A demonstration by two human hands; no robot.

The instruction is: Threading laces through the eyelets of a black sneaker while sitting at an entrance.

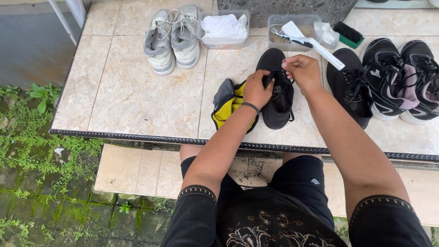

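Observation:
A black shoe (277, 103) lies on the tiled ledge (137, 96), toe pointing away from me. My left hand (256, 91) rests on its left side and grips it near the tongue. My right hand (302, 71) pinches the black lace at the shoe's upper right. Under and to the left of the shoe lies a yellow and grey cloth pouch (227, 104).
A grey pair of sneakers (173, 39) stands at the back. Two clear tubs, one with a white cloth (224, 28), one with a white-handled brush (311, 43), sit behind the shoe. More black shoes (388, 77) and a green scrub brush (348, 34) are at right.

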